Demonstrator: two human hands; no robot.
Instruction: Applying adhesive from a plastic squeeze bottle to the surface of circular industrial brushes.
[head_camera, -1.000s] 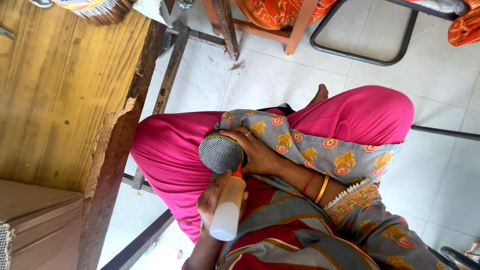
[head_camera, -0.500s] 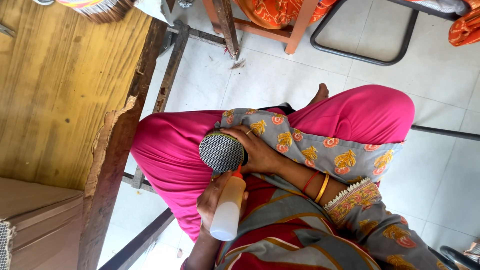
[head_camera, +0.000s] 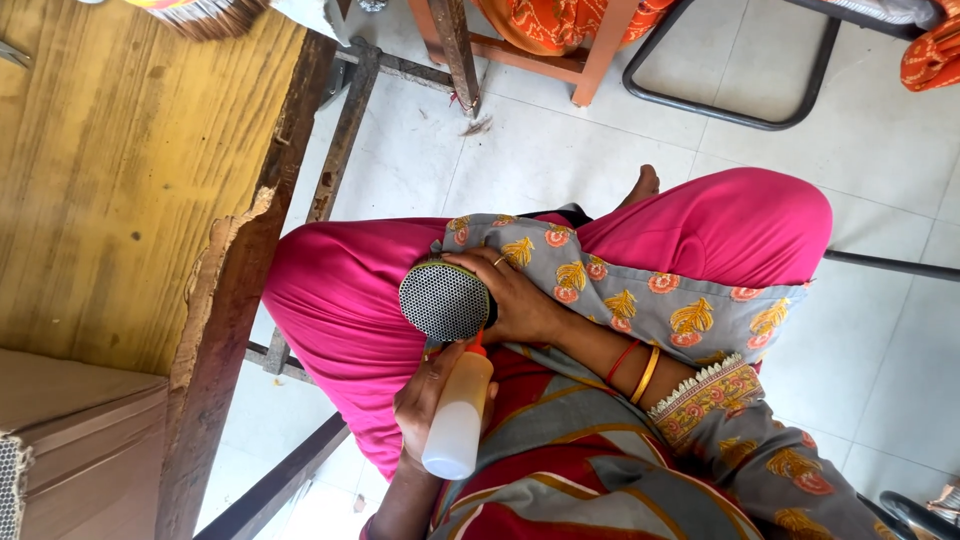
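right hand (head_camera: 520, 300) grips the mesh disc (head_camera: 444, 300); left hand (head_camera: 425, 400) grips the squeeze bottle (head_camera: 458, 418) just below it.

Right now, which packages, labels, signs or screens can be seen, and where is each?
Cardboard box: lower left corner of the view, brown, rectangular.
Squeeze bottle: held in the left hand, whitish, cylindrical, orange nozzle; no label shows.
Signs or screens: none in view.

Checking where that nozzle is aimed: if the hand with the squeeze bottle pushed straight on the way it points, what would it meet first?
Probably the round perforated metal mesh disc, held by the other hand. The white plastic squeeze bottle, in the lower hand, already points its orange tip at the disc's lower edge; contact is unclear.
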